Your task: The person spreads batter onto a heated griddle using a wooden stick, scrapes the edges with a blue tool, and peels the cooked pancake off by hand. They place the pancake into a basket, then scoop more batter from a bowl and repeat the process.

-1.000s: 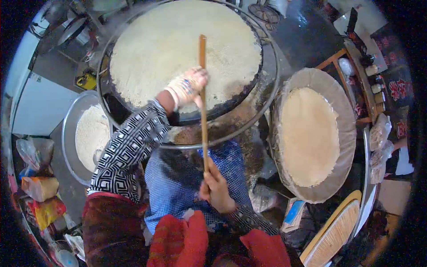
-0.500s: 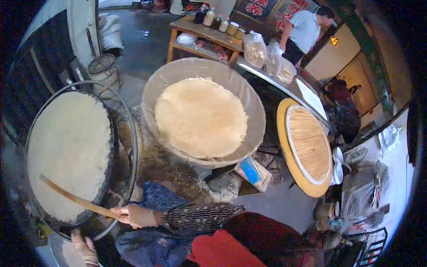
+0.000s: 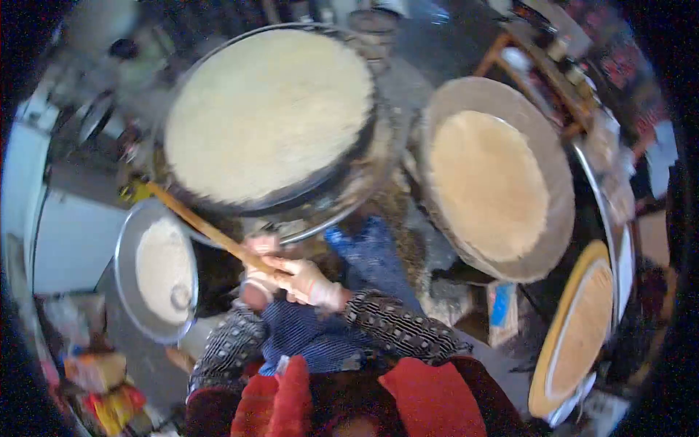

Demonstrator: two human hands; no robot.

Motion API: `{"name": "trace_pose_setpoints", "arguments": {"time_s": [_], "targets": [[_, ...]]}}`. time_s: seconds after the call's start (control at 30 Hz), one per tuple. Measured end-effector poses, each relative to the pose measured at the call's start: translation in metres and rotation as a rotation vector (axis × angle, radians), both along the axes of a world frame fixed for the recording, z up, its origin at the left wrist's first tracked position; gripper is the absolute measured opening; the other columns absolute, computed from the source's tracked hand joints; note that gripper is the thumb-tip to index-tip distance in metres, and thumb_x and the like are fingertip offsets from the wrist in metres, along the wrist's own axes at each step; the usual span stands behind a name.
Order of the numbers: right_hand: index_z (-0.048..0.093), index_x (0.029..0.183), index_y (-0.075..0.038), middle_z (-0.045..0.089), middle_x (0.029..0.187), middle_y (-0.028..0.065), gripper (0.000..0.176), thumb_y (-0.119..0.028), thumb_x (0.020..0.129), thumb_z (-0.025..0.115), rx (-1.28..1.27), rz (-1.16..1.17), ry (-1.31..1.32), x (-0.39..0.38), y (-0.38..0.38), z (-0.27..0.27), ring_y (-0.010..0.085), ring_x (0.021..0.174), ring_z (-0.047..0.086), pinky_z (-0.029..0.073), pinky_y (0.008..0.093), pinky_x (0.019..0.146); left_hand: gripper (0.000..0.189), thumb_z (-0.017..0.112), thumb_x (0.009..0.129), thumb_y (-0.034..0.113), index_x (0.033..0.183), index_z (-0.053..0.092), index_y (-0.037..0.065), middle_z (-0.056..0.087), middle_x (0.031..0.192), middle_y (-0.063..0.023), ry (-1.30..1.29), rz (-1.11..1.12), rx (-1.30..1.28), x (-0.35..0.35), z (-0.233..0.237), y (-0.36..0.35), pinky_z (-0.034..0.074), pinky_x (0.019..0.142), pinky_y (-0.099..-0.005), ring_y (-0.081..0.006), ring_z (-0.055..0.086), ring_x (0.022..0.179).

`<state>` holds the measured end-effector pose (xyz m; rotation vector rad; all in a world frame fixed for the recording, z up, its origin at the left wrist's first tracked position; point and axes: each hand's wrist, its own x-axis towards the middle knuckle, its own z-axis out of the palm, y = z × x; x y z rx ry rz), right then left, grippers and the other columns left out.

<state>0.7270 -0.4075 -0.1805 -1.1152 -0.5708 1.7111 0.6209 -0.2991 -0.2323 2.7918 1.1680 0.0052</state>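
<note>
My right hand [image 3: 309, 282] grips the end of a long wooden stick [image 3: 196, 221], which points up and left. Against it, my left hand [image 3: 260, 264] is closed around something I cannot make out, partly behind the stick and blurred. Ahead of both hands lies a large round griddle [image 3: 357, 149] covered by a pale, thin flat layer [image 3: 266, 116]. The stick's far tip is by the griddle's lower left edge. Left of my hands stands a metal basin [image 3: 122, 247] with pale batter [image 3: 164, 269] and a round shape in it.
A wide basket [image 3: 557, 182] lined with plastic holds browned flat sheets [image 3: 488, 186] on the right. Beyond it is a round slatted board [image 3: 582, 328]. A wooden shelf [image 3: 542, 87] with jars stands at the back right. Colourful packages [image 3: 113, 400] lie at the lower left.
The view has swung left and down. My two hands, apart before, are now together, and the stick has moved from above the pale layer to the griddle's near edge. The basin shows more fully.
</note>
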Motion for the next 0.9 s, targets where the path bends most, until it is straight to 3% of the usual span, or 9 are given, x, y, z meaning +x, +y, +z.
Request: {"name": "trace_pose_setpoints", "arguments": {"time_s": [0.07, 0.17, 0.23, 0.33, 0.37, 0.43, 0.53, 0.6, 0.9], "targets": [[0.051, 0.136, -0.015, 0.064, 0.085, -0.0005, 0.044, -0.013, 0.092, 0.058, -0.016, 0.002, -0.01, 0.016, -0.016, 0.026, 0.0057, 0.046, 0.046, 0.037, 0.0226, 0.039, 0.048, 0.06, 0.082, 0.035, 0.118, 0.052, 0.005, 0.053, 0.118, -0.0191, -0.405, -0.273, 0.195, 0.011, -0.009, -0.017, 0.038, 0.096, -0.0501, -0.0338, 0.05, 0.114], [0.047, 0.138, -0.012, 0.057, 0.072, -0.0027, 0.047, -0.013, 0.092, 0.057, 0.276, -0.255, -0.562, 0.053, -0.079, 0.0, 0.0049, 0.046, 0.045, 0.035, 0.0222, 0.039, 0.066, 0.059, 0.084, 0.035, 0.134, 0.037, -0.002, 0.041, 0.132, -0.0283, -0.697, -0.273, 0.033, 0.013, 0.055, -0.037, 0.029, 0.104, -0.0572, -0.0474, 0.04, 0.122], [0.046, 0.139, -0.011, 0.058, 0.072, -0.0012, 0.049, -0.012, 0.092, 0.057, 0.009, -0.304, -0.495, 0.075, -0.125, 0.024, 0.0057, 0.046, 0.045, 0.036, 0.0225, 0.04, 0.071, 0.067, 0.076, 0.028, 0.132, 0.038, -0.004, 0.039, 0.134, -0.0287, -0.628, -0.278, 0.082, 0.04, 0.088, -0.01, 0.026, 0.107, -0.0565, -0.049, 0.036, 0.125], [0.041, 0.142, -0.009, 0.056, 0.067, -0.0015, 0.05, -0.015, 0.094, 0.054, -0.214, -0.415, -0.409, 0.072, -0.162, 0.058, 0.006, 0.045, 0.044, 0.035, 0.0225, 0.04, 0.08, 0.066, 0.072, 0.05, 0.125, 0.044, -0.006, 0.043, 0.131, -0.0276, -0.571, -0.562, 0.096, 0.132, 0.133, 0.04, 0.026, 0.109, -0.0509, -0.0446, 0.038, 0.125], [0.038, 0.143, -0.009, 0.052, 0.063, -0.0022, 0.05, -0.019, 0.096, 0.051, -0.276, -0.565, -0.385, 0.074, -0.163, 0.062, 0.0059, 0.044, 0.042, 0.034, 0.0222, 0.039, 0.091, 0.062, 0.066, 0.061, 0.127, 0.043, -0.005, 0.042, 0.132, -0.0262, -0.494, -0.665, 0.129, 0.169, 0.123, 0.057, 0.027, 0.108, -0.0486, -0.0435, 0.036, 0.128], [0.036, 0.144, -0.008, 0.047, 0.059, -0.0027, 0.051, -0.023, 0.097, 0.047, -0.26, -0.565, -0.301, 0.089, -0.146, 0.068, 0.006, 0.043, 0.04, 0.033, 0.0219, 0.039, 0.085, 0.07, 0.067, 0.051, 0.127, 0.045, -0.005, 0.044, 0.135, -0.025, -0.406, -0.786, 0.127, 0.234, 0.103, 0.077, 0.028, 0.109, -0.0448, -0.0403, 0.037, 0.13], [0.031, 0.147, -0.015, 0.033, 0.052, -0.0052, 0.051, -0.036, 0.101, 0.038, -0.268, -0.521, -0.214, 0.12, -0.112, 0.053, 0.0058, 0.039, 0.031, 0.027, 0.0212, 0.037, 0.065, 0.073, 0.064, 0.05, 0.1, 0.059, -0.002, 0.059, 0.109, -0.0181, -0.033, -0.763, 0.146, 0.28, 0.078, 0.115, 0.04, 0.098, -0.0412, -0.0359, 0.05, 0.113], [0.028, 0.147, -0.025, 0.029, 0.051, -0.0071, 0.049, -0.037, 0.102, 0.038, -0.138, -0.468, 0.358, 0.142, -0.096, 0.04, 0.0044, 0.038, 0.027, 0.024, 0.0214, 0.037, 0.061, 0.072, 0.063, 0.051, 0.095, 0.06, 0.0, 0.06, 0.104, -0.0171, 0.006, -0.719, 0.156, 0.276, 0.091, 0.142, 0.042, 0.096, -0.0407, -0.0348, 0.052, 0.109], [0.04, 0.142, -0.022, 0.033, 0.053, -0.0061, 0.044, -0.029, 0.099, 0.046, -0.146, -0.155, 0.377, 0.133, 0.022, 0.034, 0.005, 0.04, 0.028, 0.025, 0.0215, 0.039, 0.051, 0.064, 0.072, 0.049, 0.094, 0.059, 0.004, 0.059, 0.103, -0.0166, -0.091, -0.421, 0.289, 0.139, 0.059, 0.264, 0.043, 0.093, -0.0415, -0.0355, 0.052, 0.106]]}}
